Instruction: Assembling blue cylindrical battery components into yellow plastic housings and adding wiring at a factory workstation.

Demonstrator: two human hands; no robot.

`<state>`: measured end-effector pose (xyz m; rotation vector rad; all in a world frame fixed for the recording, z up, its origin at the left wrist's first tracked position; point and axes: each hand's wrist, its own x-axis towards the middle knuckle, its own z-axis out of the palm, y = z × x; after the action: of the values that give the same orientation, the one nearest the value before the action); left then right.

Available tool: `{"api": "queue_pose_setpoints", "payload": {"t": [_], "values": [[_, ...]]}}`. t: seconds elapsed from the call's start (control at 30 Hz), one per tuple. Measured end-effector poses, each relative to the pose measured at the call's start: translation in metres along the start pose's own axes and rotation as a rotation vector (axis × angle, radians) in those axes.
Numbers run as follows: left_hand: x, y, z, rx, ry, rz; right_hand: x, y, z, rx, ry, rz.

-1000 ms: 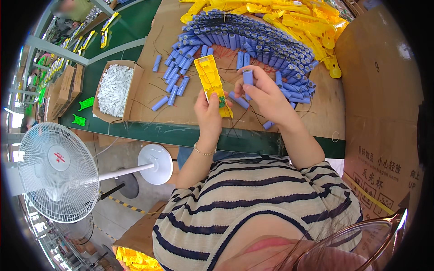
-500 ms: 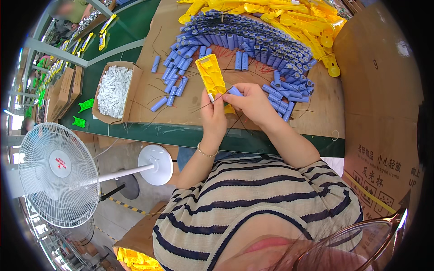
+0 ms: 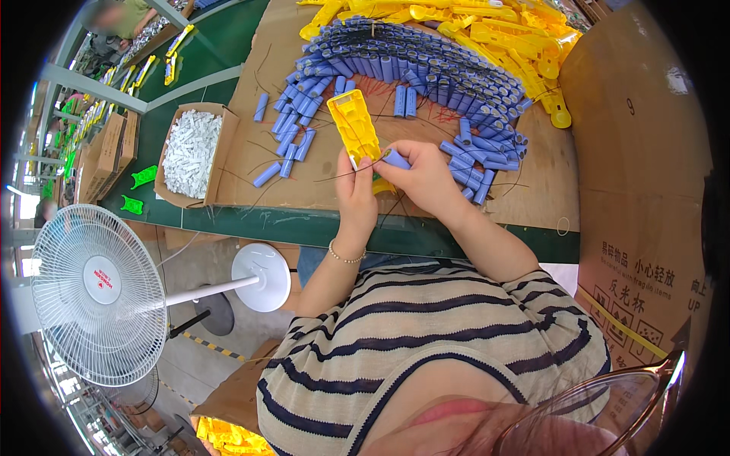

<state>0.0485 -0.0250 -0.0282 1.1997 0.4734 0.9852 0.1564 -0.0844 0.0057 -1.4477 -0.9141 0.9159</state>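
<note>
My left hand [image 3: 355, 185] grips the lower end of a yellow plastic housing [image 3: 353, 120], its open, ribbed inside turned up. My right hand [image 3: 417, 173] is closed around a blue cylindrical battery [image 3: 395, 158] with thin wires, close beside the housing's lower end. The fingertips of both hands nearly meet there, and a dark wire sticks out to the left of them. Exactly what the fingertips pinch is too small to make out. Behind the hands lies a large bank of blue wired batteries [image 3: 445, 90], with loose ones on both sides.
Yellow housings [image 3: 517, 38] are heaped at the back right. A cardboard box of small white parts [image 3: 192, 154] stands left, beside green plastic pieces [image 3: 144, 177]. A tall carton [image 3: 646, 152] walls the right side. A white fan [image 3: 103, 292] stands at the lower left.
Both hands and the yellow housing have shifted very slightly. The battery in my right hand has tilted a little, its end now facing the housing more. The surroundings look the same.
</note>
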Motion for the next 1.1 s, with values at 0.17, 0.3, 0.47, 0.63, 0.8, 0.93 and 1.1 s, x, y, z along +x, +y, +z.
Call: {"api": "queue_pose_setpoints", "payload": {"t": [0.17, 0.3, 0.47, 0.63, 0.8, 0.93, 1.1], "values": [[0.001, -0.01, -0.005, -0.065, -0.012, -0.022, 0.0, 0.002, 0.002, -0.094, 0.072, -0.072], [0.003, -0.012, -0.006, -0.074, 0.018, -0.063, 0.005, 0.009, -0.004, -0.148, 0.033, -0.051], [0.002, -0.007, -0.008, -0.011, 0.016, -0.174, 0.004, -0.001, -0.019, 0.687, -0.105, 0.116], [0.003, -0.012, -0.003, 0.092, 0.041, -0.18, -0.008, -0.026, -0.016, 0.342, -0.062, 0.001], [0.003, -0.014, -0.003, 0.261, -0.024, 0.009, -0.023, -0.041, -0.027, 0.922, -0.525, -0.04], [0.002, -0.012, 0.005, -0.05, 0.002, -0.171, -0.015, -0.037, -0.016, 0.518, -0.303, -0.008], [0.001, -0.015, 0.005, 0.169, 0.061, -0.003, -0.017, -0.018, 0.003, 0.369, -0.08, -0.081]]}}
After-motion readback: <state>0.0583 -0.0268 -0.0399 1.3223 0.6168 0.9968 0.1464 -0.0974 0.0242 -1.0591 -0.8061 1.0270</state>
